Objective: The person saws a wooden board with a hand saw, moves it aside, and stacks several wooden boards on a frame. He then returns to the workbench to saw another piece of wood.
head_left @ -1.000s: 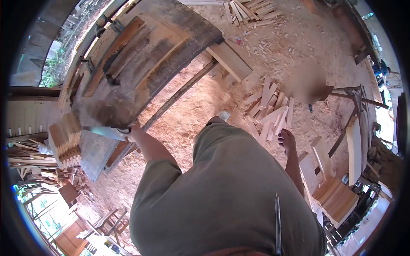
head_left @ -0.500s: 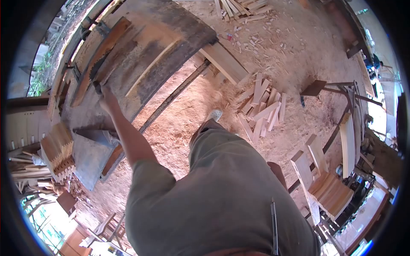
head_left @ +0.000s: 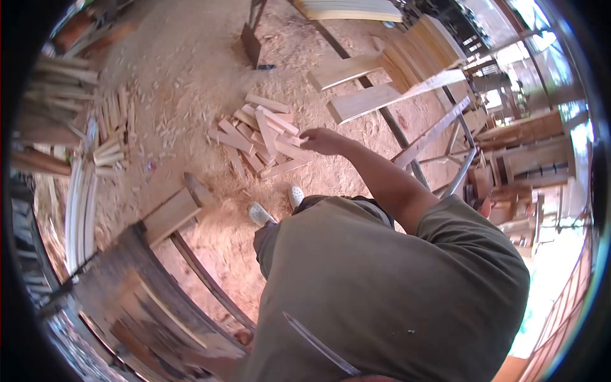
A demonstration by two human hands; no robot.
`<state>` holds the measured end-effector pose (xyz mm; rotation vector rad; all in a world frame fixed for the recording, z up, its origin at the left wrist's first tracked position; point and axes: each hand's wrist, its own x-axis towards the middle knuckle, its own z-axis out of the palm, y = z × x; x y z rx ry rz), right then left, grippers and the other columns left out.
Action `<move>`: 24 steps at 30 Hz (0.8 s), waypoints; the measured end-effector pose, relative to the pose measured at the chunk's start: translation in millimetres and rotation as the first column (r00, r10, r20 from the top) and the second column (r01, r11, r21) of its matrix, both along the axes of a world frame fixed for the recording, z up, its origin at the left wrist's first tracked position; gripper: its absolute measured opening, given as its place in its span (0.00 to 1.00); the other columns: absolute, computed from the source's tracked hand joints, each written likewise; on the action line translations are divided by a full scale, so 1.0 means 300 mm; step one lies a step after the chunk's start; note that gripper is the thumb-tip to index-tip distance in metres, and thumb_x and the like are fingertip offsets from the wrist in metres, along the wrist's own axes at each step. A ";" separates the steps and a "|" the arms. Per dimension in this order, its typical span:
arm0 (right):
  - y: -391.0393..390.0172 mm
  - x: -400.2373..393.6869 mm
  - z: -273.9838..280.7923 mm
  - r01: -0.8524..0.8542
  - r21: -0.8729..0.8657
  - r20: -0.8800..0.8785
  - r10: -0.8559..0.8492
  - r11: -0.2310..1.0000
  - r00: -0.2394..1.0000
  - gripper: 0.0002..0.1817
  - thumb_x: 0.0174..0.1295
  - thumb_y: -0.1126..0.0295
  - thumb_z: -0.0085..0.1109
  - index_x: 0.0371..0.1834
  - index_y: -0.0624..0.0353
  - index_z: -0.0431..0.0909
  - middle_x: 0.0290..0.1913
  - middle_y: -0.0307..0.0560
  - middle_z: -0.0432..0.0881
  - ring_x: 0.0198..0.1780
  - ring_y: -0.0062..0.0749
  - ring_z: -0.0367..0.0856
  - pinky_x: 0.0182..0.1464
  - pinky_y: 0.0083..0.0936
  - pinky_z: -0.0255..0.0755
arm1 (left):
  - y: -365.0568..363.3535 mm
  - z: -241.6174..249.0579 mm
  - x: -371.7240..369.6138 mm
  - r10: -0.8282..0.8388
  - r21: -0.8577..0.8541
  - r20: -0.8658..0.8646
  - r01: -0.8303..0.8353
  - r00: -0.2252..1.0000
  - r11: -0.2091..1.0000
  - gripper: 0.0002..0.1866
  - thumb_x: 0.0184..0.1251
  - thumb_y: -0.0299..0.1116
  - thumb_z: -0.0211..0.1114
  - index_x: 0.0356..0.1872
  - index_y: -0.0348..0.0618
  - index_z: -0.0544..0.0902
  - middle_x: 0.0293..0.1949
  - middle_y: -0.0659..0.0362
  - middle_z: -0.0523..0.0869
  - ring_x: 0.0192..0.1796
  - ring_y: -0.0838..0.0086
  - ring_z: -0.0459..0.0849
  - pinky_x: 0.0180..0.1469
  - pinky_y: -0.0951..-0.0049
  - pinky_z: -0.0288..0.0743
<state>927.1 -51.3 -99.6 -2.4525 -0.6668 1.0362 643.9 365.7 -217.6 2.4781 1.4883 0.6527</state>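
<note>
My right hand (head_left: 323, 141) reaches out with fingers extended at the right edge of a pile of short wooden offcuts (head_left: 270, 141) on the floor. Its fingertips overlap the pile's edge in this view, and nothing shows in the grasp. Low on the left, beside my shirt, a small skin-coloured patch appears to be part of my left hand (head_left: 243, 336); its fingers are hidden. The worn work table (head_left: 127, 280), with a pale strip on its top, lies near that side. A pale board (head_left: 170, 216) juts from the table's end.
Two wide boards (head_left: 366, 104) and stacked planks (head_left: 426, 54) rest on a metal frame (head_left: 398, 137) at right. Long strips (head_left: 79, 210) and more offcuts (head_left: 114, 127) lie at left. A dark plate on a stand (head_left: 251, 46) rises beyond the pile. Sawdust covers the floor.
My body and view have turned right, away from the table. My left hand has left the dark toothed blade on the table; my right arm has stretched out to the offcut pile.
</note>
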 end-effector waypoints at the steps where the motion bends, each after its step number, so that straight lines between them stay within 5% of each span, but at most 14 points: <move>1: -0.039 -0.003 -0.006 -0.007 0.010 0.010 0.007 1.000 1.000 0.30 0.61 0.52 0.60 0.61 0.62 0.78 0.54 0.61 0.83 0.56 0.51 0.81 0.59 0.38 0.73 | -0.017 0.018 0.003 -0.007 0.015 0.022 0.007 1.000 1.000 0.19 0.75 0.39 0.50 0.53 0.36 0.80 0.47 0.46 0.84 0.51 0.56 0.84 0.54 0.54 0.75; 2: -0.106 -0.001 -0.033 -0.012 0.017 0.020 0.012 1.000 1.000 0.30 0.61 0.52 0.59 0.61 0.61 0.77 0.55 0.61 0.83 0.59 0.52 0.80 0.62 0.38 0.72 | -0.040 0.033 -0.002 -0.017 0.028 0.044 0.016 0.999 0.999 0.19 0.75 0.39 0.50 0.54 0.36 0.80 0.47 0.46 0.84 0.52 0.56 0.84 0.55 0.54 0.75; 3: -0.205 0.007 -0.109 -0.050 0.049 0.153 0.042 0.998 0.987 0.28 0.64 0.52 0.58 0.60 0.61 0.78 0.50 0.58 0.85 0.47 0.44 0.85 0.52 0.35 0.77 | -0.060 0.046 -0.015 -0.029 0.038 0.060 0.026 0.998 0.999 0.19 0.75 0.38 0.50 0.55 0.35 0.80 0.48 0.47 0.83 0.52 0.56 0.83 0.55 0.54 0.74; 5: -0.373 0.001 -0.119 0.105 -0.019 0.091 -0.103 0.994 0.991 0.28 0.64 0.51 0.59 0.60 0.59 0.78 0.51 0.53 0.85 0.44 0.40 0.85 0.47 0.34 0.78 | -0.074 0.078 -0.036 -0.052 0.064 0.091 0.046 0.994 0.997 0.19 0.75 0.38 0.49 0.56 0.35 0.79 0.50 0.47 0.83 0.53 0.57 0.83 0.56 0.55 0.74; 6: -0.438 -0.024 -0.071 0.354 -0.012 -0.052 -0.354 0.935 0.934 0.27 0.64 0.51 0.60 0.60 0.57 0.78 0.49 0.49 0.85 0.42 0.36 0.84 0.44 0.32 0.78 | -0.067 0.093 -0.036 -0.062 0.078 0.115 0.053 0.991 0.996 0.20 0.75 0.38 0.49 0.57 0.35 0.78 0.51 0.47 0.83 0.54 0.57 0.82 0.57 0.55 0.74; 9: -0.609 -0.120 0.001 0.869 0.083 -0.334 -0.808 0.488 0.486 0.21 0.64 0.53 0.61 0.57 0.52 0.80 0.41 0.39 0.83 0.35 0.27 0.81 0.36 0.29 0.75 | -0.035 0.127 -0.064 -0.086 0.119 0.159 0.068 0.983 0.991 0.20 0.76 0.37 0.48 0.59 0.35 0.77 0.53 0.47 0.82 0.56 0.57 0.81 0.59 0.56 0.73; 12: -0.718 -0.139 -0.044 0.985 0.174 -0.473 -0.876 0.008 0.091 0.19 0.67 0.53 0.60 0.54 0.52 0.78 0.41 0.40 0.83 0.35 0.31 0.82 0.38 0.32 0.77 | -0.025 0.148 -0.097 -0.073 0.133 0.189 0.048 0.979 0.990 0.21 0.76 0.37 0.48 0.60 0.34 0.76 0.55 0.48 0.81 0.57 0.57 0.80 0.60 0.56 0.72; 16: -0.752 -0.093 -0.083 0.975 0.176 -0.551 -0.834 -0.134 -0.015 0.18 0.67 0.53 0.60 0.53 0.52 0.77 0.40 0.42 0.83 0.35 0.32 0.82 0.38 0.33 0.77 | 0.011 0.217 -0.054 -0.040 0.164 0.227 0.002 0.973 0.986 0.22 0.77 0.36 0.47 0.63 0.34 0.75 0.58 0.48 0.80 0.59 0.58 0.79 0.63 0.57 0.71; 17: -0.736 -0.076 -0.067 0.976 0.173 -0.573 -0.819 -0.131 -0.008 0.18 0.68 0.53 0.59 0.52 0.53 0.77 0.40 0.42 0.83 0.35 0.33 0.81 0.38 0.33 0.77 | 0.041 0.211 0.107 -0.107 -0.166 0.469 0.206 0.877 0.964 0.26 0.82 0.42 0.36 0.64 0.33 0.73 0.62 0.45 0.77 0.66 0.56 0.73 0.69 0.61 0.64; 19: -0.724 -0.037 -0.038 0.972 0.195 -0.625 -0.780 -0.129 0.022 0.24 0.68 0.49 0.58 0.57 0.56 0.75 0.42 0.44 0.83 0.37 0.34 0.81 0.41 0.34 0.77 | 0.024 0.241 0.374 -0.334 -0.346 0.529 0.557 0.780 0.755 0.33 0.81 0.51 0.35 0.67 0.31 0.70 0.67 0.45 0.74 0.69 0.57 0.71 0.72 0.62 0.59; 24: -0.767 0.071 0.028 0.906 0.286 -0.752 -0.659 -0.312 0.011 0.37 0.70 0.42 0.52 0.70 0.62 0.62 0.54 0.51 0.80 0.46 0.37 0.78 0.51 0.37 0.73 | -0.252 0.395 0.871 -0.328 -0.698 0.562 0.648 0.759 0.305 0.36 0.78 0.55 0.40 0.69 0.30 0.68 0.70 0.46 0.71 0.72 0.58 0.68 0.75 0.64 0.54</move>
